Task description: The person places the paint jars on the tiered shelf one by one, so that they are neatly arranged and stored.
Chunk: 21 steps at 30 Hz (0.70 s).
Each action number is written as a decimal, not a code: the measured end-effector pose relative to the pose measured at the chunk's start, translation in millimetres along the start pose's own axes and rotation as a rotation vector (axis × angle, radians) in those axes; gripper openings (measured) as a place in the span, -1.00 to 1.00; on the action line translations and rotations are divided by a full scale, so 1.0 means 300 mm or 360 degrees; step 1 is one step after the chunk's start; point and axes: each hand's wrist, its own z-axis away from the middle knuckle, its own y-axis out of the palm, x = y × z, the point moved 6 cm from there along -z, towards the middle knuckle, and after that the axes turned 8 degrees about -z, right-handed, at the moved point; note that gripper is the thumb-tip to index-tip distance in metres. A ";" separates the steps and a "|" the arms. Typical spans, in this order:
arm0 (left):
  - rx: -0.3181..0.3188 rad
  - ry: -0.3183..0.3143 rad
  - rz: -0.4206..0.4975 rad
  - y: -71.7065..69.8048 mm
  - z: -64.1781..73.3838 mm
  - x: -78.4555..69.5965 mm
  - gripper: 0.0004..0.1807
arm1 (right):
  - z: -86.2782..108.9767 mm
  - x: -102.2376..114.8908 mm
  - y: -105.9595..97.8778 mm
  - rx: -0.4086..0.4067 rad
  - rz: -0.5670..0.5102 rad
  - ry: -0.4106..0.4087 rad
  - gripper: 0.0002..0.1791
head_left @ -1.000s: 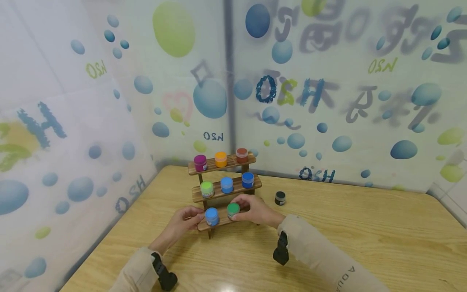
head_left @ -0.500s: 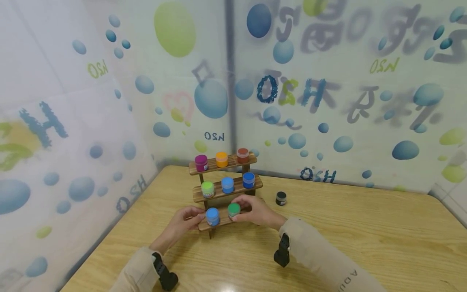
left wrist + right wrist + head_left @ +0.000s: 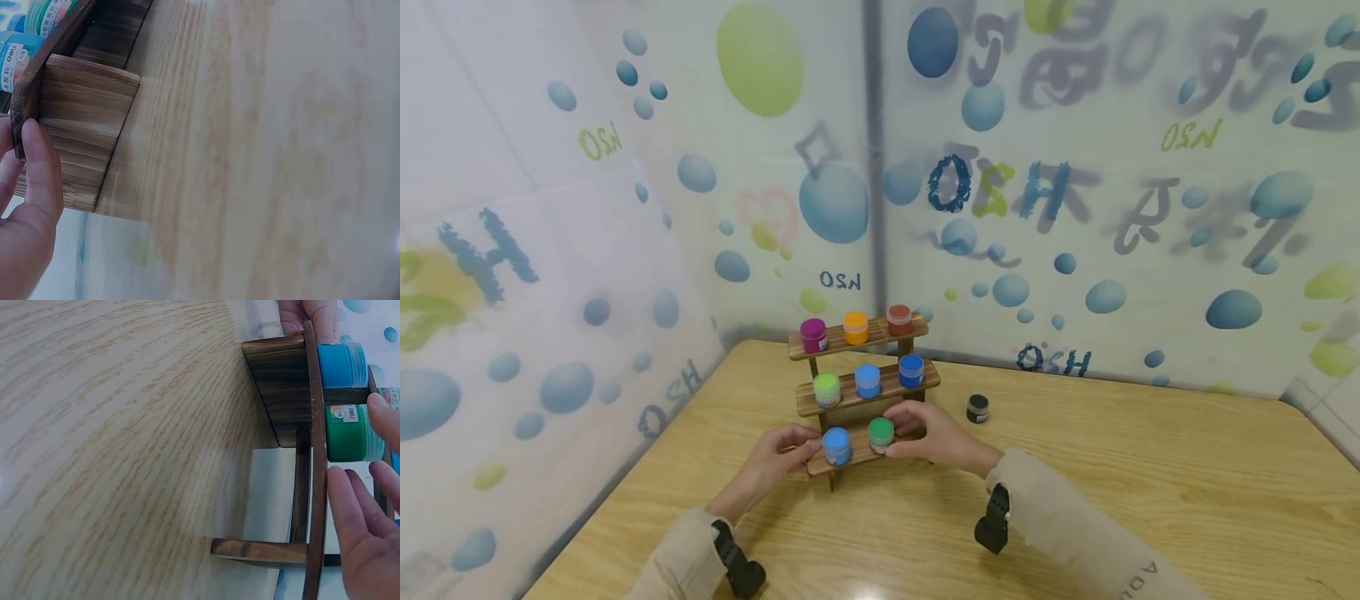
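A three-tier wooden display stand bears small paint jars. At the left end of its lowest tier my left hand pinches the board's edge between thumb and fingers, as the left wrist view shows with the hand there. A green paint jar stands upright on that tier, to the right of a light blue paint jar. My right hand is round the green jar's right side, fingers spread and loose. In the right wrist view, its fingers are apart from the green jar; thumb contact is unclear.
On the middle tier are a lime green jar, a blue jar and a dark blue jar. Purple, orange and brown jars top the stand. A black jar sits on the table, right of the stand.
My right hand has loosened from the green jar and drawn slightly right, while the jar stays on the lowest tier. The left hand keeps its hold on the stand.
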 end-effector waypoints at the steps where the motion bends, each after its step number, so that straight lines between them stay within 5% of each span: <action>1: 0.0000 -0.0005 0.0004 0.000 0.001 0.001 -0.69 | 0.006 0.000 -0.005 -0.0003 0.0004 0.0005 -0.52; 21: -0.0002 -0.0014 -0.0002 -0.001 0.003 -0.002 -0.69 | 0.159 0.005 -0.208 -0.0216 0.0110 -0.0067 -0.62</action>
